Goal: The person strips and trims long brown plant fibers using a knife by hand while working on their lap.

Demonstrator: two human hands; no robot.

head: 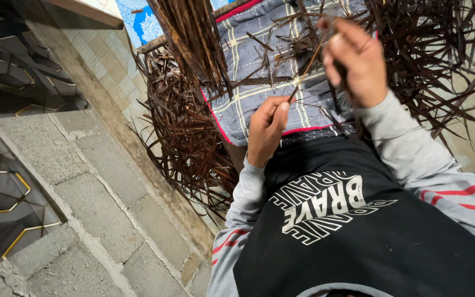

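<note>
Your left hand [266, 129] sits near the centre of the view, fingers curled shut, thumb and forefinger pinching the lower end of a thin dark strip [303, 77]. Your right hand [354, 60], up at about one o'clock from the left, is closed around the upper part of the same strip and seems to clasp a few other strands too; exactly how many, you cannot tell, because the fingers hide them.

The strip lies over the grey checked cloth [248, 60] spread across your lap. Its long axis runs diagonally, the low end pointing toward seven o'clock at your left thumb, the high end toward one o'clock into your right fist.

As for progress, judge it as somewhere in the middle. A large heap of loose dark strips [185, 137] lies at nine o'clock from your hands, against the tiled wall base, and another tangle [435, 66] spreads at three o'clock. A gathered bundle [193, 38] hangs at eleven o'clock. With only one strand stretched between your hands and so much lying loose around you, much appears left to handle. No finished woven or trimmed piece shows clearly here.
</note>
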